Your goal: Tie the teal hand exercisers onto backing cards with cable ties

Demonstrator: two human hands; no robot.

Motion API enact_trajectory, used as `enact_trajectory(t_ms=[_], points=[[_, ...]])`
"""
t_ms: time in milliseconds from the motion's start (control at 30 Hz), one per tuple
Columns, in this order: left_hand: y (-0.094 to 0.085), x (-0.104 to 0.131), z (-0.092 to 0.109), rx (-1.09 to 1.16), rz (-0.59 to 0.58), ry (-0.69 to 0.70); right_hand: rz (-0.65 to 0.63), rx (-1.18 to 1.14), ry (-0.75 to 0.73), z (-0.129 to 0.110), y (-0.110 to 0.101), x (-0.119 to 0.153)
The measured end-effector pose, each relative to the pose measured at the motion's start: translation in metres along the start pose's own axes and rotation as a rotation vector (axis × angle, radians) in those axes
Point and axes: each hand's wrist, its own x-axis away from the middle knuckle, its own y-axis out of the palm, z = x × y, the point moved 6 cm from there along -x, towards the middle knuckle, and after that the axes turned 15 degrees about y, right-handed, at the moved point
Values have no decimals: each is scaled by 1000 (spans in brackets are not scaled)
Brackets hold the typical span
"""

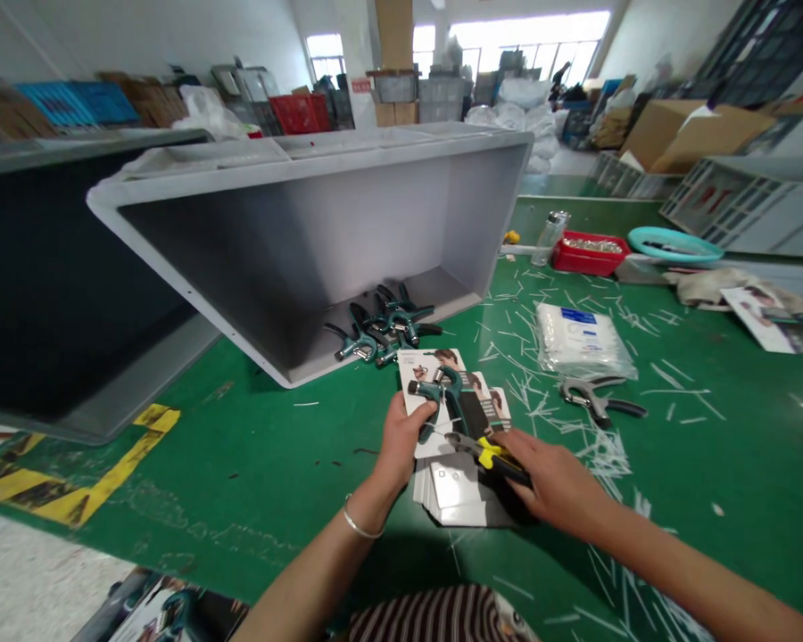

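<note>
My left hand [405, 439] is closed on a printed backing card with a teal hand grip strengthener [450, 385] lying on its face, the thumb pressing on it. My right hand [539, 468] is wrapped round yellow-and-black cutting pliers [487, 451]. Their jaws point left, close to a thin white strip at the lower part of the card. More printed cards [495, 406] lie just behind, and a stack of white cards [459, 495] sits below my hands. Several teal hand grips [384, 325] are heaped at the mouth of the tipped grey crate [368, 227].
A grey hand grip [595, 397] lies at the right, near a plastic bag of white strips [582, 341]. Clipped white strips [602, 455] litter the green table. Farther back stand a red tray [590, 254], a clear bottle [550, 239] and a turquoise basin [675, 242].
</note>
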Motion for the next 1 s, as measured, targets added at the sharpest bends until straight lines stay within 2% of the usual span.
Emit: enact_trajectory(t_ms=[100, 200, 333, 600, 800, 1000], points=[[-5, -1, 12, -87, 132, 142, 146, -44, 68, -5, 2, 9], [-1, -1, 21, -137, 152, 194, 197, -67, 105, -9, 7, 9], [6, 3, 29, -179, 126, 225, 181, -71, 119, -16, 9, 7], [6, 8, 30, -203, 112, 218, 177, -124, 136, -21, 10, 7], [8, 10, 31, -258, 92, 242, 95, -236, 207, -17, 25, 7], [6, 10, 30, -213, 33, 224, 40, -415, 118, -24, 34, 19]])
